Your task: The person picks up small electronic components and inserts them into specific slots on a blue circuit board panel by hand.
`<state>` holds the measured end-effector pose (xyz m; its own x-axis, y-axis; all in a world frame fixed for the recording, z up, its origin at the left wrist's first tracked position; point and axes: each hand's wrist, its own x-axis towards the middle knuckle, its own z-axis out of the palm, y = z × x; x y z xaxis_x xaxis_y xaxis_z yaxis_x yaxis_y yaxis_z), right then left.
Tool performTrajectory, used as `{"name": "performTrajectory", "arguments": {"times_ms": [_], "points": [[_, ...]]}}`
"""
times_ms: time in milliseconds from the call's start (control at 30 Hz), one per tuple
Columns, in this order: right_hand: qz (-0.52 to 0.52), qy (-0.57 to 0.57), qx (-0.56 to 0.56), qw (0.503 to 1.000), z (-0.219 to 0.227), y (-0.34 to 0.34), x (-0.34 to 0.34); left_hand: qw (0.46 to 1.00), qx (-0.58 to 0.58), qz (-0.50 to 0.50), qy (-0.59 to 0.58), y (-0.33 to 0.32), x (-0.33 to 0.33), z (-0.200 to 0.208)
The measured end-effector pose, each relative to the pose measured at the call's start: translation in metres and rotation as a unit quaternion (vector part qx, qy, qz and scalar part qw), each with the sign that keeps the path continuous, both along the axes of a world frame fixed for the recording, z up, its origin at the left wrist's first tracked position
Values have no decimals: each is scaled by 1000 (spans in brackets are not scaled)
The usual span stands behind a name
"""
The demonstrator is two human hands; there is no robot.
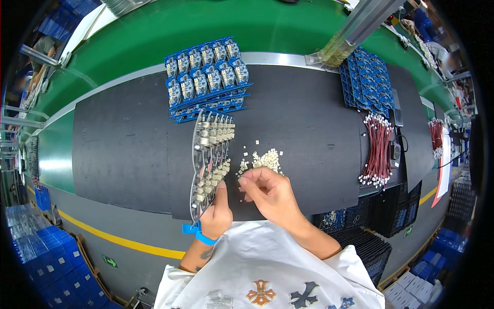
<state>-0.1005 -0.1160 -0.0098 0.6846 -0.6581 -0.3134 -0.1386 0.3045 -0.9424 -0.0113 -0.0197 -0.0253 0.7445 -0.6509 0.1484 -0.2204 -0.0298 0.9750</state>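
Note:
My left hand [216,219], with a blue band at the wrist, grips the near end of a thin grey panel [197,154]. The panel is tilted up on its edge, and rows of cream-coloured block-like parts [212,135] stick out from its right face. Just right of it my right hand [271,198] is closed, thumb and forefinger pinched together; whatever is between the fingertips is too small to make out. A loose heap of tiny white connectors [266,159] lies on the black mat right beyond that hand, with several strays around it.
Blue circuit board panels [206,77] are stacked behind the grey panel. More blue boards [368,82] stand at the back right beside a metal post [355,31]. Nearer lies a bundle of red wires with white plugs [378,149]. Black crates [363,247] sit below the black mat [123,149] at right.

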Motion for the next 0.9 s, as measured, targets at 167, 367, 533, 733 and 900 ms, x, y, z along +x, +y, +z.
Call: {"name": "performTrajectory", "arguments": {"times_ms": [167,367,533,733,900], "points": [[8,-68,-14,998,15,4,6,999,-27,-38,-16,1,-1,-8],[43,-96,113,988,21,2,9,995,-7,-61,72,3,-5,-4],[31,-103,107,988,16,4,5,997,-12,-82,-9,-7,-1,8],[26,-97,101,990,12,-1,1,997,52,-47,-24,3,3,-2],[53,-122,108,985,16,-1,8,995,8,-88,49,-1,-2,-2]]}}
